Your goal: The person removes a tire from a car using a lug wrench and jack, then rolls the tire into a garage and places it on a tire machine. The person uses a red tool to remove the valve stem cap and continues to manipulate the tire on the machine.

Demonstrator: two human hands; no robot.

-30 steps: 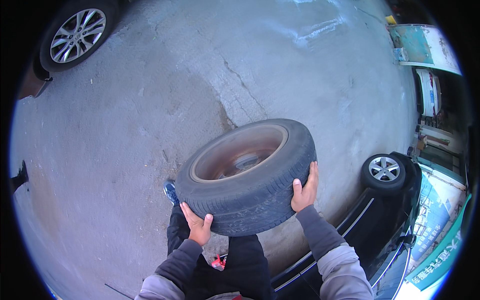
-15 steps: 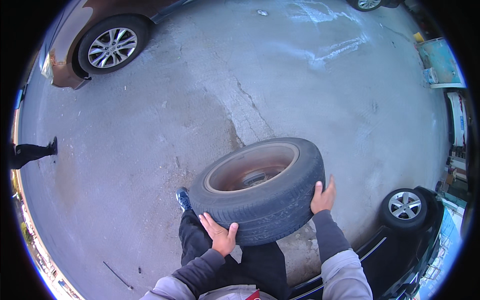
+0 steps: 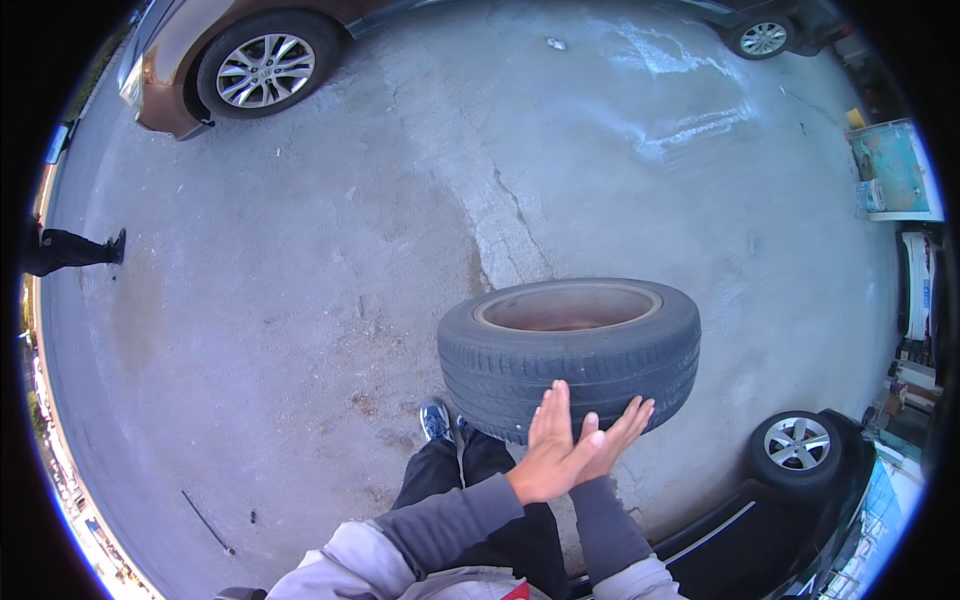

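Observation:
A car wheel with a black tyre (image 3: 570,355) is in front of my legs, its rusty rim hollow tipped upward and the tread toward me. My left hand (image 3: 548,455) is open, fingers stretched, seen against the tread. Beside it my right hand (image 3: 612,440) is open too, its palm close to or against the left one and partly hidden by it. Neither hand grips the wheel. Whether the fingers touch the tread I cannot tell.
A brown car (image 3: 185,75) stands at the far left, a dark car (image 3: 735,20) at the far right. Near right is a black car (image 3: 745,540). A thin metal rod (image 3: 208,522) lies on the concrete at lower left. Another person's leg (image 3: 75,250) shows at the left edge.
Both hands have left the tyre's sides and come together in front of it. The wheel appears farther right and flatter, its opening more level. My feet have come closer together.

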